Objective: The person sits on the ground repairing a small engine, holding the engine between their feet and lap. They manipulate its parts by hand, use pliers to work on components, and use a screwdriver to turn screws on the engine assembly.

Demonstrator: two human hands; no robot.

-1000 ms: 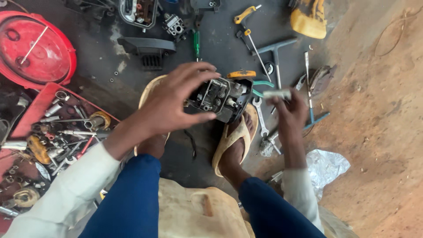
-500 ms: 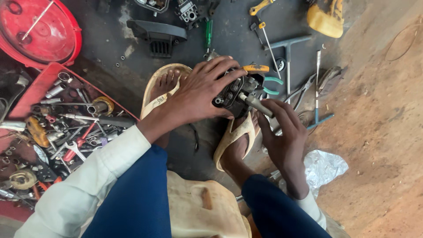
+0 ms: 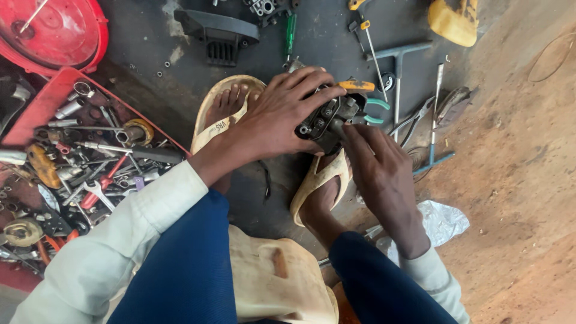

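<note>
A dark metal engine part (image 3: 329,120) sat low over the floor, just above the person's right foot in its tan sandal (image 3: 320,180). The left hand (image 3: 282,114) lay over the part from above, fingers spread and curled down around it — a firm grip. The right hand (image 3: 378,165) came up from below right, fingertips pinched narrowly against the part's near side; whether it held anything small there could not be told. The left foot rested in a matching sandal (image 3: 210,129) beside it. Behind the part lay orange-handled pliers (image 3: 357,86), a T-handle wrench (image 3: 397,66) and a green screwdriver (image 3: 290,33) on the dark, oily floor (image 3: 150,48). To the left stood a red tray (image 3: 51,99) packed with wrenches and sockets — beyond it, a red round cover (image 3: 48,30). A crumpled plastic bag (image 3: 441,219) lay near the right wrist.
</note>
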